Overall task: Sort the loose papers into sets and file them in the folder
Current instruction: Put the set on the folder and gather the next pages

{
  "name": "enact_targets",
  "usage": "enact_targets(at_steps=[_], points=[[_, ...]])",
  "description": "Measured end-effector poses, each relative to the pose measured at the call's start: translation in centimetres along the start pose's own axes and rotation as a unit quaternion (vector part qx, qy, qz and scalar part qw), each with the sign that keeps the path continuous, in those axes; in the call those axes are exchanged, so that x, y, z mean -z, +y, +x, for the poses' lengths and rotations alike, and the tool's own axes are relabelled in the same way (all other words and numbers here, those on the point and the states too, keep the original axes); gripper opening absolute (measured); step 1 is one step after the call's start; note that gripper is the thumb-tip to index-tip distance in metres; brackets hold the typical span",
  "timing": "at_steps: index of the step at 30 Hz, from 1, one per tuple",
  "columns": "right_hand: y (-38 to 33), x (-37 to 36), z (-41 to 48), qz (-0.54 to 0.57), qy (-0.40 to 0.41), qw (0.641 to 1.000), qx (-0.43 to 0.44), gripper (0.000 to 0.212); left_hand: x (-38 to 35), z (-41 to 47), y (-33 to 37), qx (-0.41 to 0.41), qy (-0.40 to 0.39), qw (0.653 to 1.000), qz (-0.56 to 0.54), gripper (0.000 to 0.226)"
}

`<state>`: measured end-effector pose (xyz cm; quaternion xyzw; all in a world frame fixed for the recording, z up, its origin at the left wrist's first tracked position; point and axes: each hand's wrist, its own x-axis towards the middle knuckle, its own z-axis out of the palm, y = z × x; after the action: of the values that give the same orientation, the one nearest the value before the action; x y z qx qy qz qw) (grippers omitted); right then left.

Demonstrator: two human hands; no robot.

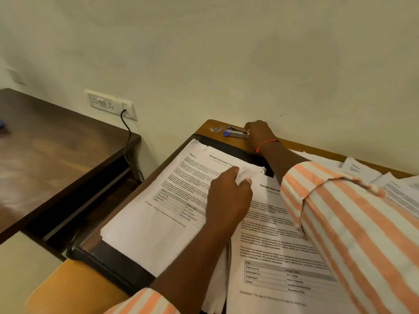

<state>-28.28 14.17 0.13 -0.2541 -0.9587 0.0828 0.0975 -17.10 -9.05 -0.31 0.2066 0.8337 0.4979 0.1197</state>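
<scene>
A black folder [118,264] lies open on the wooden table [68,288]. A stack of printed sheets headed "Sample Education" [158,218] rests on its left half. Beside it on the right lies another stack headed "Sample Internship" [272,257]. My left hand [229,196] pinches the crumpled top corners of sheets where the two stacks meet. My right hand [258,132], with a red thread at the wrist, reaches across to the table's far edge. There it grips the right end of a small blue and silver stapler [235,132].
More loose papers [362,171] lie spread at the far right, partly hidden by my striped sleeve. A small round sticker [215,129] is left of the stapler. A dark lower table [56,150] stands to the left, under a wall socket [108,103] with a black cable [129,137].
</scene>
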Motion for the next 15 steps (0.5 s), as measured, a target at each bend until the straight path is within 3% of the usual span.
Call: enact_targets(at_steps=[9,13,15], points=[[1.3,2.3,-4.4,0.006,-0.029,0.999,-0.013,0.037,0.3,0.0,0.2,-0.009,-0.012,1.0,-0.017,0.014],[1.7,5.5,-10.2,0.074,-0.022,0.996,0.037,0.024,0.8,-0.6,1.1,-0.019,-0.007,1.0,-0.024,0.038],[1.9,7.5,-13.7,0.098,-0.046,0.992,0.06,0.036,1.1,-1.3,1.6,-0.021,-0.005,0.999,-0.044,0.047]])
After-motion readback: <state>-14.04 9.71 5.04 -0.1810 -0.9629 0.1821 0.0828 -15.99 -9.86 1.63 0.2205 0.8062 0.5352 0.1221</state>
